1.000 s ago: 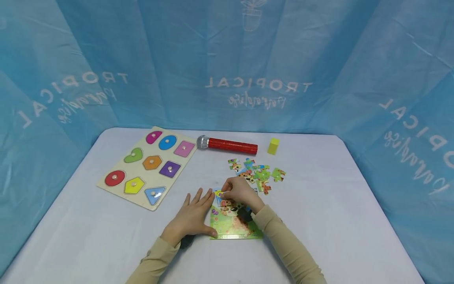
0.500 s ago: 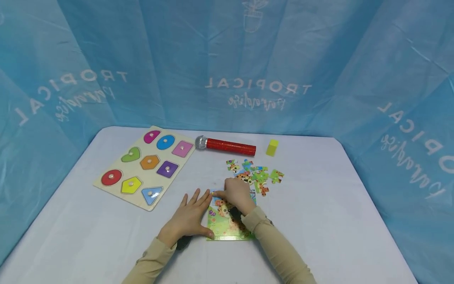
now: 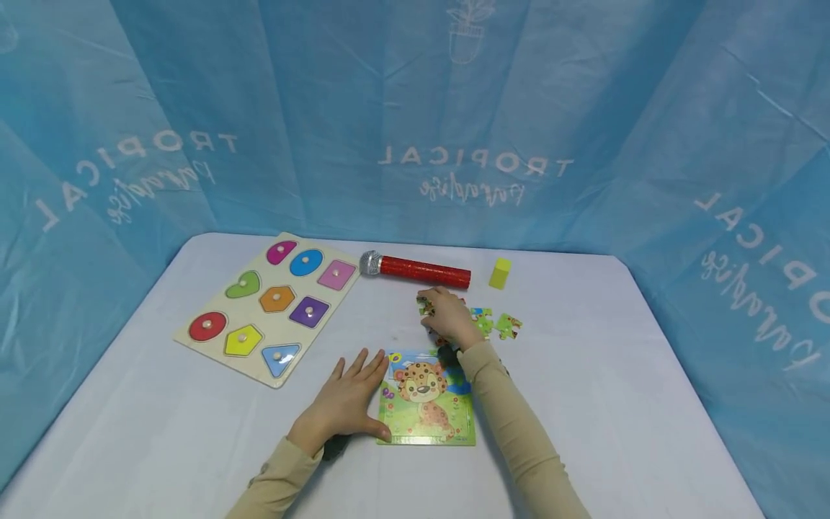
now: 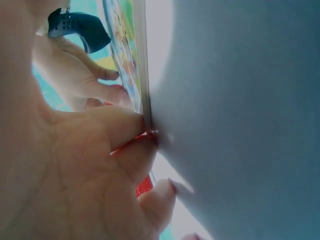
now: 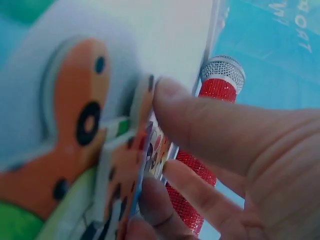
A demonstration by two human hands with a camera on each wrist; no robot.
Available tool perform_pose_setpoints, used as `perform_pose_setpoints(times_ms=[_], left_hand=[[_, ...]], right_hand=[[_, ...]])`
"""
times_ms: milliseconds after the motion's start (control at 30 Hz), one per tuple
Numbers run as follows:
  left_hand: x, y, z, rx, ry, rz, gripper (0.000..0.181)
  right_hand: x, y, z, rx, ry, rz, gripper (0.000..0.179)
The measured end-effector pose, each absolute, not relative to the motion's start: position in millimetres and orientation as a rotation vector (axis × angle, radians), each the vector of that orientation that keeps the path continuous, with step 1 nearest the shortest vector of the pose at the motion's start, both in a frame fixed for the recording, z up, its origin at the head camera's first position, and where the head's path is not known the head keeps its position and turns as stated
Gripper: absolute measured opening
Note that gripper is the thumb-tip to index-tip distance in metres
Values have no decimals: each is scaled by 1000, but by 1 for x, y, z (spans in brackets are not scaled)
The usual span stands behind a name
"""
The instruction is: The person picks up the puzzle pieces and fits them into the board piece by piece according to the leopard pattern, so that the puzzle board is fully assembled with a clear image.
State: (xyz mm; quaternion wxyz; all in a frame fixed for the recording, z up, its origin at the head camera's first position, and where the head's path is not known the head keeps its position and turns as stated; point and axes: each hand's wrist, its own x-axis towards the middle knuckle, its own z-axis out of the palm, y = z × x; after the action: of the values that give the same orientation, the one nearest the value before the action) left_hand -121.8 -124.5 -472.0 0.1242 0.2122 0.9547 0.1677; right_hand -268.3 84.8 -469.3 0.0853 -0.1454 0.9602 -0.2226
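The jigsaw looks unfinished: the puzzle board (image 3: 428,440) has a broad picture within its frame, but several loose pieces (image 3: 482,322) lie outside it on the white surface (image 3: 583,404), at the board's one o'clock. I cannot count what is left, since the right hand (image 3: 450,315) covers part of that cluster, nor tell fitted pieces from any print beneath.

The board lies flat near the person, a squarish green panel. Its spotted cub (image 3: 423,383) has a pale muzzle and sits on grass, with blue towards twelve and two o'clock.

At the board's nine o'clock, the left hand (image 3: 346,400) is spread, fingers straight, thumb resting on the corner at about eight. The right hand's fingers are bent among the loose pieces; thumb and fingertips sit close against them, yet whether one is pinched I cannot tell.

Farther off are a peg board (image 3: 245,305) at ten o'clock, a red microphone (image 3: 421,271) at twelve and a yellow block (image 3: 499,274) near one
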Motion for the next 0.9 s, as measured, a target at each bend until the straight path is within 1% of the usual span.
perform_pose_setpoints(times_ms=[100, 233, 333, 467, 633, 800, 900], left_hand=[[-123, -124, -474, 616, 2784, 480, 122], [-125, -123, -475, 619, 2780, 478, 122], [-126, -123, -475, 611, 2778, 477, 122], [-124, -124, -475, 596, 2774, 487, 123], [-122, -125, -474, 599, 2767, 500, 123], [-122, -125, -473, 602, 2768, 495, 122], [-122, -124, -472, 617, 2765, 504, 121]], right_hand=[[-270, 90, -469, -377, 2822, -700, 54], [-269, 98, -466, -229, 2772, -808, 52], [-267, 104, -465, -195, 2736, -865, 47], [-258, 113, -467, -319, 2681, -969, 38], [-236, 120, -462, -523, 2573, -1142, 40], [-213, 116, -453, -694, 2367, -1163, 21], [-203, 109, -454, -759, 2302, -1062, 19]])
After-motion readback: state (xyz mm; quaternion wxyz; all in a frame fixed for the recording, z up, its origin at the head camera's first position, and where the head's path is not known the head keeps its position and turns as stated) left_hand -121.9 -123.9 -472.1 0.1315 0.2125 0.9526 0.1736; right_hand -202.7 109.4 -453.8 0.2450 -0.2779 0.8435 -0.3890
